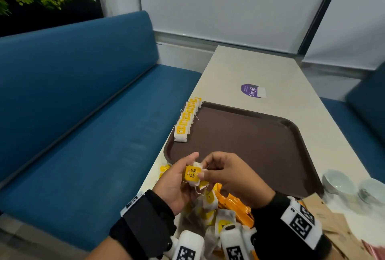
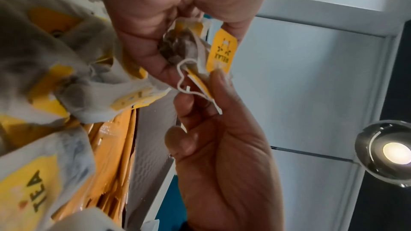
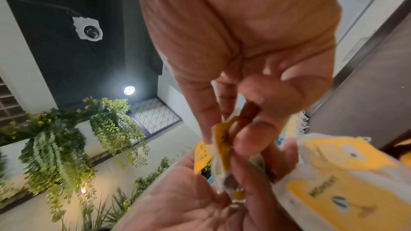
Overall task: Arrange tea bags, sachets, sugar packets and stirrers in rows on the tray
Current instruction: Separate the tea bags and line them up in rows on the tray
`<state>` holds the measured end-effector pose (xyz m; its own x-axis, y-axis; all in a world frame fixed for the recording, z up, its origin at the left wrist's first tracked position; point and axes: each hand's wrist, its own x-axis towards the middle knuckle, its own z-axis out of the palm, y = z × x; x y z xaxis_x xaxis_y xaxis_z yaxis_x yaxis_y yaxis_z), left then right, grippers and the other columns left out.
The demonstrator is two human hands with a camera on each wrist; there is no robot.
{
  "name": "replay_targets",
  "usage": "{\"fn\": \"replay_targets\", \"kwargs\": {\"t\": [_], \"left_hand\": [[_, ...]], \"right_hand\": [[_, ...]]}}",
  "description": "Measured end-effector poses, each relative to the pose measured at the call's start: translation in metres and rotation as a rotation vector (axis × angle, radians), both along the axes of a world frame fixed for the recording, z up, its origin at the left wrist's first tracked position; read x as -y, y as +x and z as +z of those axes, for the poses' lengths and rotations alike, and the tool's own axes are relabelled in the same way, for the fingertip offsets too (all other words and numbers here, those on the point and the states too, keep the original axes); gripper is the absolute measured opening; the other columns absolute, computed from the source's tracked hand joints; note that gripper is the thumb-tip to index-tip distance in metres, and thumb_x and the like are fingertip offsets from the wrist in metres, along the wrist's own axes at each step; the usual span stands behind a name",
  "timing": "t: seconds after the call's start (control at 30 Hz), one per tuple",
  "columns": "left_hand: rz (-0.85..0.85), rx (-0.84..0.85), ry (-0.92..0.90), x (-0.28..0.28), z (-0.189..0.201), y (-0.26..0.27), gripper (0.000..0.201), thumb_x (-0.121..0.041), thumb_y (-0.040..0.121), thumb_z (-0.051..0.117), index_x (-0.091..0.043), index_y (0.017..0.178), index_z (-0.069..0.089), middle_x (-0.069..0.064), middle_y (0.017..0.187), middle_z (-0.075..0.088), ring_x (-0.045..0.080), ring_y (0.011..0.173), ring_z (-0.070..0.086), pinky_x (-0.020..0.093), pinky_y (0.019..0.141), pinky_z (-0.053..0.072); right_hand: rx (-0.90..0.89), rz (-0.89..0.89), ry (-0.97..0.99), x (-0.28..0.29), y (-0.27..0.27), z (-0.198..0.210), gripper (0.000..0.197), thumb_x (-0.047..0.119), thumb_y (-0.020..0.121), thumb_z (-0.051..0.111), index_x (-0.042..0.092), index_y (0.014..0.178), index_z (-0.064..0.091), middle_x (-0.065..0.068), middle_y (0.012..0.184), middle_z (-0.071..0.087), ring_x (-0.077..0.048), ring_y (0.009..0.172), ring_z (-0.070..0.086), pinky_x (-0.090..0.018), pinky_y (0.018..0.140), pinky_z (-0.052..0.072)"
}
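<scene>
Across the pale table (image 1: 270, 76) lies the brown tray (image 1: 250, 145), most of its floor bare. Along its far-left edge stands one row of tea bags (image 1: 188, 118), yellow tags facing near, leaning one behind another; that row seems the only part of the arranging done so far. Near the viewer, off the tray, a loose pile of tea bags (image 1: 210, 211) waits with orange sachets (image 1: 233, 203) beside it and brown packets (image 1: 325, 218) to the right; no stirrers can be made out. Two glass bowls (image 1: 354, 186) sit at the near right. Above the pile, the left hand (image 1: 177, 184) and right hand (image 1: 233, 176) meet on a single tea bag (image 1: 192, 173), both sets of fingers curled and pinching it, its string (image 2: 184, 76) looping loose. By my judgement most of the task remains.
</scene>
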<state>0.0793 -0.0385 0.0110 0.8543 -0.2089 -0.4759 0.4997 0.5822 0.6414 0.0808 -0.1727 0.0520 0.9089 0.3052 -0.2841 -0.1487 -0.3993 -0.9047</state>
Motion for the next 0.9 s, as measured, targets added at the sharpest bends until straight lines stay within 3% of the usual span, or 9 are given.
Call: {"fn": "replay_targets", "kwargs": {"t": [0.17,0.37,0.5,0.63,0.73,0.83,0.9], "left_hand": [[-0.033,-0.030,-0.022,-0.006,-0.003,0.004,0.025,-0.027,0.088,0.054,-0.015,0.104,0.069,0.010,0.083,0.066,0.022,0.066,0.061,0.026,0.046,0.053],[-0.011,-0.059,-0.057,-0.008,-0.004,0.004,0.018,-0.026,0.085,0.059,-0.014,0.094,0.070,0.007,0.073,0.066,0.016,0.053,0.061,0.022,0.042,0.052],[0.020,0.009,-0.023,-0.008,-0.007,0.005,0.020,-0.024,0.088,0.058,-0.015,0.104,0.067,0.008,0.078,0.065,0.015,0.052,0.062,0.023,0.041,0.052],[0.014,0.103,-0.005,-0.004,-0.007,0.003,0.017,-0.021,0.091,0.053,-0.016,0.103,0.065,0.008,0.082,0.066,0.014,0.056,0.064,0.023,0.046,0.053],[0.004,0.122,0.010,0.000,-0.007,0.001,0.017,-0.017,0.092,0.052,-0.014,0.104,0.064,0.007,0.077,0.068,0.014,0.059,0.065,0.024,0.047,0.054],[0.028,0.122,0.035,0.004,-0.007,0.002,0.013,-0.015,0.091,0.054,-0.012,0.100,0.063,0.006,0.070,0.067,0.012,0.057,0.064,0.023,0.045,0.052],[0.061,0.116,0.064,0.005,-0.008,0.003,0.009,-0.014,0.091,0.055,-0.014,0.095,0.063,0.007,0.074,0.066,0.015,0.062,0.062,0.022,0.045,0.052]], "right_hand": [[-0.043,0.018,0.057,0.005,0.005,0.002,0.003,0.010,0.085,0.066,0.011,0.085,0.063,-0.008,0.073,0.063,-0.011,0.054,0.055,-0.022,0.042,0.033],[-0.035,-0.060,0.100,0.005,0.009,0.001,0.006,0.009,0.086,0.065,0.013,0.081,0.063,-0.006,0.072,0.061,-0.004,0.050,0.054,-0.024,0.044,0.036],[-0.031,-0.122,0.113,0.006,0.009,-0.001,0.008,0.012,0.088,0.063,0.014,0.080,0.063,-0.005,0.074,0.062,-0.008,0.054,0.053,-0.022,0.043,0.039],[-0.035,-0.155,0.123,0.008,0.010,0.000,0.010,0.012,0.090,0.059,0.012,0.080,0.061,-0.003,0.068,0.060,-0.008,0.049,0.050,-0.024,0.044,0.039],[-0.009,-0.171,0.078,0.007,0.008,-0.001,0.015,0.023,0.090,0.061,0.012,0.079,0.062,-0.003,0.067,0.058,-0.008,0.047,0.047,-0.024,0.045,0.039],[0.062,-0.191,0.044,0.006,0.005,-0.003,0.025,0.036,0.083,0.066,0.010,0.081,0.063,-0.002,0.068,0.058,-0.004,0.049,0.049,-0.019,0.044,0.040],[0.102,-0.195,0.043,0.005,0.002,-0.005,0.025,0.030,0.076,0.074,0.009,0.084,0.064,0.001,0.068,0.061,0.002,0.050,0.052,-0.012,0.045,0.040]]}}
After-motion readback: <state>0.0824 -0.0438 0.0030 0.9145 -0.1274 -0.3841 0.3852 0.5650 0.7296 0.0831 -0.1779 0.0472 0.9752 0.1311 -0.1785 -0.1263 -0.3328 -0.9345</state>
